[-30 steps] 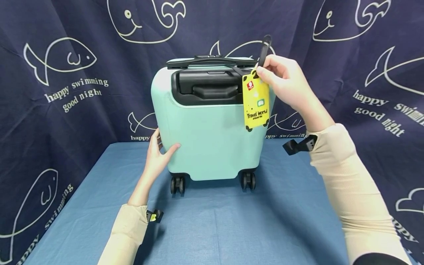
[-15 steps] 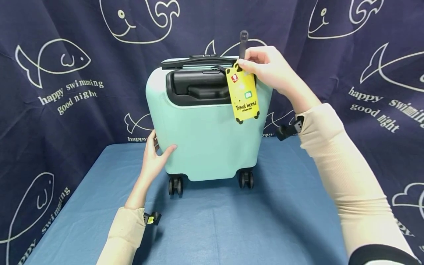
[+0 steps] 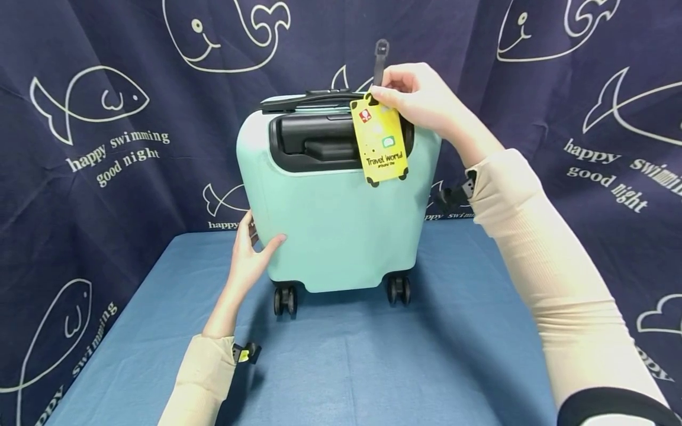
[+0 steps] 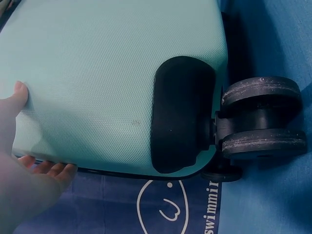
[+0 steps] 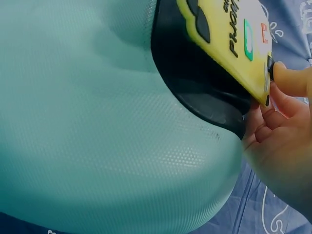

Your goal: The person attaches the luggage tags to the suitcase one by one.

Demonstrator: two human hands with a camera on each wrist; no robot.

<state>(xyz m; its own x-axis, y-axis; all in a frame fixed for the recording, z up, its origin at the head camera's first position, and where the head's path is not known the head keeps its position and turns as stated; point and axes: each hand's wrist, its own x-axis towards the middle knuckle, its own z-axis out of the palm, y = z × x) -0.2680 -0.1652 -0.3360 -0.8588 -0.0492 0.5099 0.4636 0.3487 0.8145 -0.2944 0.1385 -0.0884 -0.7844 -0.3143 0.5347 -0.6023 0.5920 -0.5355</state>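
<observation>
Yellow tag (image 3: 380, 141) before a mint suitcase's (image 3: 330, 231) top
Right hand (image 3: 423, 97) pinches the tag's upper end with its black strap (image 3: 380, 64); left hand (image 3: 247, 257) grips the suitcase's lower left side — thumb in front, fingers round the edge.

I see room to pass over the desk (image 3: 341, 367) before the suitcase (image 3: 335, 231); behind it, the printed curtain (image 3: 186, 148) blocks me, and the yellow tag (image 3: 379, 139) covers part of the handle recess (image 3: 314, 142).

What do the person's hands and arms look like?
The left hand and right hand are gloveless, the left sleeve and right sleeve long and cream. The left wrist camera and right wrist camera are black, the left showing a yellow patch.
</observation>
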